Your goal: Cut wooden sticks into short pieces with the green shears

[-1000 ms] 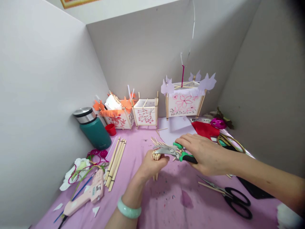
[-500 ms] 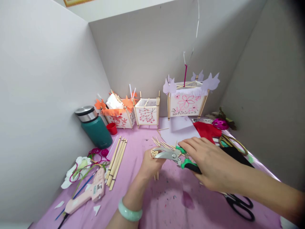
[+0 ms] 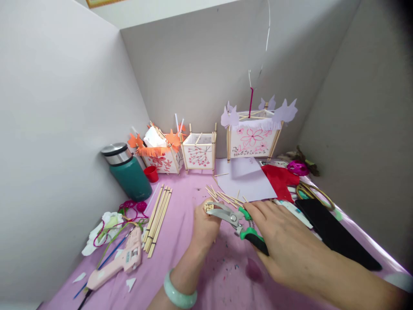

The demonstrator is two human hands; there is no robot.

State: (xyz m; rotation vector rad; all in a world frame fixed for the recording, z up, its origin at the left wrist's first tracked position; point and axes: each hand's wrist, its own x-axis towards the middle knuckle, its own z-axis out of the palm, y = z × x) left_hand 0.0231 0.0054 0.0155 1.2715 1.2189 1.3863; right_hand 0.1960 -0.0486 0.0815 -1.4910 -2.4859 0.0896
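My left hand is closed around a small bundle of short wooden sticks, held upright with their cut ends showing above my fist. My right hand grips green-handled cutting pliers. The metal jaws point left and meet the top of the stick bundle. A pale green bangle circles my left wrist.
Loose long sticks lie left of my hands, a pink glue gun nearer the front left. A teal flask and three paper lanterns stand at the back. Lilac paper, red paper and a black case lie right.
My right hand and the pliers have drawn back toward me and lower, the jaws staying at the bundle's top. The black scissors at the front right have gone out of sight.
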